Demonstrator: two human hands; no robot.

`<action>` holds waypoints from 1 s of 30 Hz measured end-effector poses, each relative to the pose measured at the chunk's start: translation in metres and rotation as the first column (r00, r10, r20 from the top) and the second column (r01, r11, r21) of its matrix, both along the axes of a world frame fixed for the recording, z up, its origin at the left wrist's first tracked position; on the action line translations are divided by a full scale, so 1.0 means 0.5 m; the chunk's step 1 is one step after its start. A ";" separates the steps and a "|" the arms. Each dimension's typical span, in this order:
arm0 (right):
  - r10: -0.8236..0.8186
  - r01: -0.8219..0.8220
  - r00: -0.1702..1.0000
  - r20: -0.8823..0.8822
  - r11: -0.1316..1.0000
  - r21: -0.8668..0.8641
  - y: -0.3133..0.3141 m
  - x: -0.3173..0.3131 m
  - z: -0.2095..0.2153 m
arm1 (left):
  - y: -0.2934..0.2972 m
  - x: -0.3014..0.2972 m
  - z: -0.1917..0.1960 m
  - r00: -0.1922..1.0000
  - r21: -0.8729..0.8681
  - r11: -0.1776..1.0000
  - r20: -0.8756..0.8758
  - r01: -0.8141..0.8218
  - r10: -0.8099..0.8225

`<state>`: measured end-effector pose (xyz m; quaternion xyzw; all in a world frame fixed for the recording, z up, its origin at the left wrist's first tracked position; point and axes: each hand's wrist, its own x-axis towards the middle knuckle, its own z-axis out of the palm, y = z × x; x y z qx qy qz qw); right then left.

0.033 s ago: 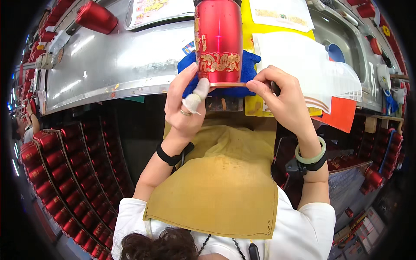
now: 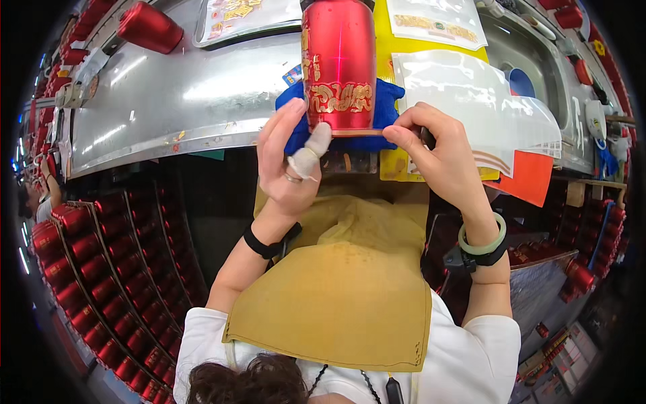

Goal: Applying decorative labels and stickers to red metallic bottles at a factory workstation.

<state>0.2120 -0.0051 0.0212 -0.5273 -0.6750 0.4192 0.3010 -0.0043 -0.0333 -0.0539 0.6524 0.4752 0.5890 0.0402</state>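
Observation:
A shiny red metal canister (image 2: 340, 57) with gold decorations rests on a blue cloth (image 2: 388, 101), its near end toward me. Along that near edge runs a thin brownish-gold strip (image 2: 356, 132). My right hand (image 2: 437, 145) pinches the strip's right end between thumb and forefinger. Beside the canister's lower left is my left hand (image 2: 288, 155), fingers stretched out and nothing gripped in it. A white covering (image 2: 313, 149) wraps its thumb, whose tip is close to the strip's left end; I cannot tell whether they touch.
Right of the canister, white decal sheets (image 2: 451, 81) lie over a yellow mat (image 2: 397, 165) and a red-orange sheet (image 2: 528, 178). A metal sink (image 2: 531, 47) is beyond. Another red canister (image 2: 149, 27) lies far left on the steel table (image 2: 168, 87). Racked red canisters (image 2: 101, 269) fill the lower left.
My left thumb has shifted slightly right and up, and the left hand has turned a little. The right hand and the canister are nearly still.

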 end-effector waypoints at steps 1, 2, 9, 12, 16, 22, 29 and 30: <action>-0.003 0.002 1.000 0.009 1.000 0.010 0.000 0.002 -0.003 | 0.011 0.005 0.011 0.970 0.185 0.981 -0.225 -0.056 0.097; -0.005 0.005 1.000 0.017 1.000 0.021 0.000 0.004 -0.006 | 0.015 0.006 0.020 0.970 0.184 0.981 -0.224 -0.053 0.094; -0.004 0.004 1.000 0.000 1.000 0.003 0.004 0.001 -0.001 | 0.012 0.004 0.005 0.994 -0.052 0.996 0.086 0.066 -0.062; 0.020 -0.020 1.000 0.015 1.000 0.010 0.004 -0.007 0.005 | 0.006 -0.008 -0.009 0.996 -0.026 0.997 0.049 0.069 -0.068; 0.004 -0.004 1.000 0.013 1.000 0.020 0.002 -0.003 -0.001 | 0.009 0.013 0.027 0.983 0.151 0.987 -0.166 -0.052 0.077; 0.007 -0.007 1.000 0.001 0.999 0.033 0.006 -0.005 -0.002 | 0.009 0.007 0.022 0.998 -0.062 0.996 0.005 0.062 -0.061; 0.019 -0.019 1.000 0.007 0.998 0.066 0.007 -0.010 -0.004 | 0.010 0.013 0.021 0.992 0.073 0.996 -0.112 -0.056 0.065; 0.016 -0.016 1.000 0.008 0.998 0.066 0.008 -0.007 -0.006 | 0.010 0.024 0.036 0.968 0.146 0.984 -0.216 -0.098 0.129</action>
